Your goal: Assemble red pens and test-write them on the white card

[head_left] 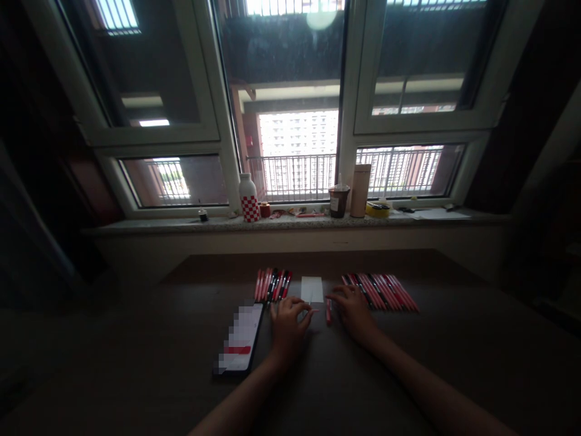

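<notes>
My left hand (289, 322) is closed in a pinch on a slim pink piece (316, 310), too small to make out in full. My right hand (354, 310) has its thumb and fingers drawn together at the upper end of a short pink pen piece (328, 313); what lies in the fingertips is unclear. Between the hands and a little beyond them lies a white square of paper (311, 288) with a thin, pale line on it. A row of pink, red and black pens (272, 284) is beyond my left hand. Another row of pens (384, 292) lies beside my right hand.
A phone (240, 339) with a lit screen lies left of my left hand on the dark table (181, 393). Along the windowsill (290, 224) stand a checkered bottle (249, 203), a drink cup (338, 201), a tall tumbler (360, 191) and a yellow tape roll (377, 210).
</notes>
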The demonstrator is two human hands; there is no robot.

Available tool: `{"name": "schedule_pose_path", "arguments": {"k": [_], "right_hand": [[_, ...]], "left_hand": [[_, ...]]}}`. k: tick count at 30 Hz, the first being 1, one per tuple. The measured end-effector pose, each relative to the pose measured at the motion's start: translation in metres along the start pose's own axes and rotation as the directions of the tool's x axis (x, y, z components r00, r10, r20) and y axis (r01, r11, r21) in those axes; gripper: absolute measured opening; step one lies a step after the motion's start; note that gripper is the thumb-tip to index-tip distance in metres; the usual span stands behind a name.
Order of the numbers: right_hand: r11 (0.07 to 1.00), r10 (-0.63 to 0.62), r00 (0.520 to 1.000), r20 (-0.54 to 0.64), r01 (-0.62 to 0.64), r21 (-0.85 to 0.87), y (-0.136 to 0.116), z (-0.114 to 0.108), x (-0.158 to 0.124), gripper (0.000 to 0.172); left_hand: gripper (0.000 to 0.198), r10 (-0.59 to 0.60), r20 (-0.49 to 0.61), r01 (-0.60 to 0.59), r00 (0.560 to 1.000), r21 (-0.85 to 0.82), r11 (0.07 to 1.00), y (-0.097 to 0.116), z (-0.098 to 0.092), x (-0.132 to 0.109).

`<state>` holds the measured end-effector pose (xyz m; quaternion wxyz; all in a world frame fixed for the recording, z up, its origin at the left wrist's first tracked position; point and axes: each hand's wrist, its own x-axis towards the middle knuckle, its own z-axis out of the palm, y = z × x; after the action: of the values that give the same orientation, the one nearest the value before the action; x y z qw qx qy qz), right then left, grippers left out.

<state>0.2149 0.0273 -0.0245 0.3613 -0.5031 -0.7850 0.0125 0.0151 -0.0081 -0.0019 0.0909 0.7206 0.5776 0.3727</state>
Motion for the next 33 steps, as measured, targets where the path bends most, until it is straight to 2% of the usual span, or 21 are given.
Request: {"name": "schedule_pose_path", "arguments": {"k": [2, 5, 10, 15, 24, 33], "right_hand": [[0.998, -0.015, 0.999, 0.034, 0.017, -0.060, -0.0008, -0.0002, -0.0011, 0.045], [0.994, -0.032, 0.995, 0.091, 0.041, -0.099, -0.0030, 0.0002, -0.0025, 0.035], [0.992, -0.039, 0.993, 0.111, 0.051, -0.112, -0.0022, 0.0026, -0.0034, 0.022], [0.995, -0.051, 0.992, 0.115, 0.061, -0.079, 0.0005, 0.0058, -0.0039, 0.022], [0.998, -0.055, 0.997, 0.056, 0.056, -0.011, -0.0007, 0.0036, -0.0013, 0.020], [0.998, -0.050, 0.998, 0.033, 0.051, -0.035, 0.0004, 0.0031, -0.0019, 0.022]], "left_hand": [[0.013, -0.004, -0.007, 0.004, 1.000, 0.014, 1.000, -0.0002, 0.0000, -0.0004], [0.013, -0.008, -0.016, 0.008, 1.000, 0.029, 1.000, -0.0001, -0.0001, -0.0008], [0.014, -0.023, -0.021, 0.024, 1.000, 0.051, 0.998, 0.0006, -0.0015, -0.0013], [0.015, -0.014, -0.038, 0.017, 0.999, 0.075, 0.997, 0.0005, -0.0026, -0.0015], [0.014, -0.013, -0.037, 0.016, 0.999, 0.083, 0.996, -0.0005, -0.0027, -0.0021], [0.016, -0.016, -0.027, 0.018, 1.000, 0.074, 0.997, 0.0014, -0.0040, -0.0020]]}}
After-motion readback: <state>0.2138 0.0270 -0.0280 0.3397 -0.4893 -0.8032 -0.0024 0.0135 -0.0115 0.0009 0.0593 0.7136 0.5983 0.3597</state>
